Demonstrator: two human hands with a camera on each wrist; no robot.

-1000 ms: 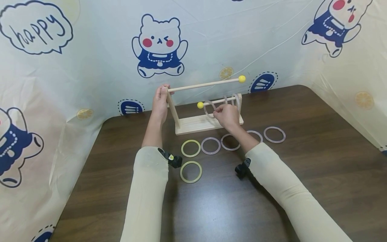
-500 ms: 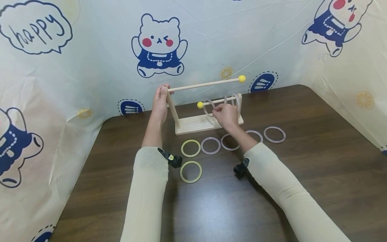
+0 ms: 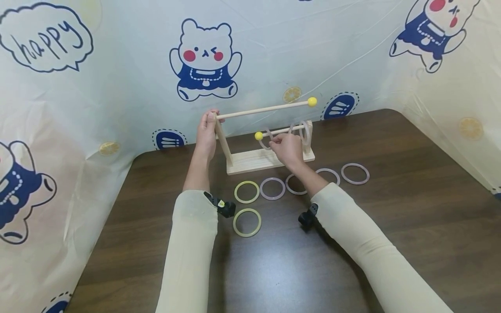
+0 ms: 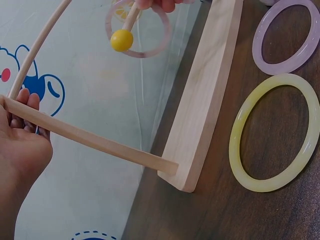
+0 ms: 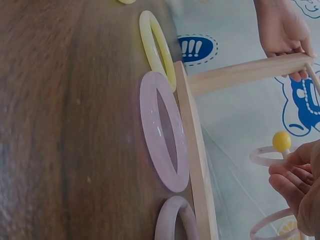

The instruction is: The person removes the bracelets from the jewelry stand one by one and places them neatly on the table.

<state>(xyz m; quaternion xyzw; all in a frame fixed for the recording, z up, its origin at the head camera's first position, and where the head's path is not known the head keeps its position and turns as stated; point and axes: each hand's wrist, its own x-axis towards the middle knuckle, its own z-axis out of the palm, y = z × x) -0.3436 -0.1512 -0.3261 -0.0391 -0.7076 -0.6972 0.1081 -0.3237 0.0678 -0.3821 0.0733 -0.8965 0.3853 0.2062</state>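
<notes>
A wooden stand [image 3: 254, 161] has two rods with yellow ball ends, one rod from each upright. My left hand [image 3: 205, 132] grips the top of the left upright, where the upper rod [image 3: 262, 110] begins. Close to the ball [image 3: 258, 136] of the lower rod, a pale purple ring [image 4: 145, 54] hangs around that rod. My right hand [image 3: 288, 151] pinches this ring at its right side, fingertips partly hiding it and the rod. More pale rings [image 3: 305, 132] hang on the lower rod nearer the right upright, partly behind my right hand.
In front of the stand, a yellow ring [image 3: 247, 201], a purple ring [image 3: 272, 198] and more purple ones lie in a row, ending with a ring [image 3: 355, 183] at right. Another yellow ring [image 3: 247, 235] lies nearer me. A printed cloth hangs behind the table [image 3: 391, 243].
My right hand has slid slightly left along the lower rod, bringing the pinched ring closer to the yellow ball. The left hand and the stand stay where they were.
</notes>
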